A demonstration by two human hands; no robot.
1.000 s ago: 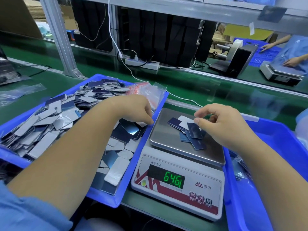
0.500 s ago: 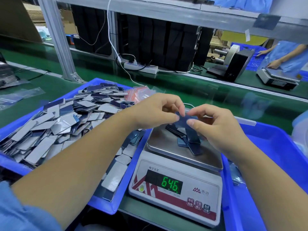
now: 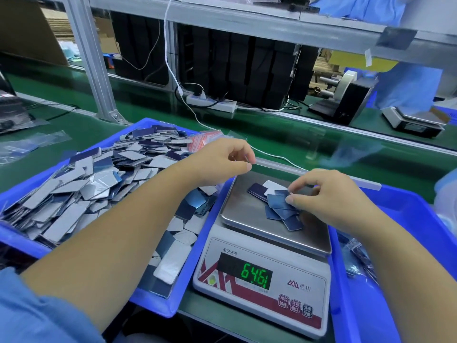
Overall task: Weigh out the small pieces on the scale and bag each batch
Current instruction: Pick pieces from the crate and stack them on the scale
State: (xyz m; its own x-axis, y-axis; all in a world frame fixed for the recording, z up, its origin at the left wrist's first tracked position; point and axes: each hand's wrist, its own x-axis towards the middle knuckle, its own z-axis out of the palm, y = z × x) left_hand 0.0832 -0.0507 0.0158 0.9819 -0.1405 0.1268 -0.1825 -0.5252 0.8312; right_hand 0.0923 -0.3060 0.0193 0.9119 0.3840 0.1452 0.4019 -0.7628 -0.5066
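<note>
A digital scale (image 3: pixel 262 283) stands between two blue trays and reads 64.61. On its steel pan (image 3: pixel 244 214) lies a small pile of blue and white pieces (image 3: pixel 282 211). My right hand (image 3: pixel 331 201) is low over the pile, and its thumb and forefinger pinch the top blue piece (image 3: pixel 278 203). My left hand (image 3: pixel 222 159) hovers above the pan's far left corner with its fingers curled and thumb against forefinger; I see nothing in it. The left tray (image 3: pixel 158 300) is heaped with several loose pieces (image 3: pixel 81 189).
The right blue tray (image 3: pixel 408 243) holds filled clear bags (image 3: pixel 356 258). Red-striped empty bags (image 3: pixel 205 143) lie at the left tray's far corner. Behind are a white cable (image 3: pixel 272 154), a power strip (image 3: pixel 210 102), an aluminium post (image 3: pixel 91 58), a tape dispenser (image 3: pixel 346 95) and a second scale (image 3: pixel 415 122).
My left hand came from the left tray to meet my right hand over the pan, then drew back left. My right hand has come down to the pile with a blue piece.
</note>
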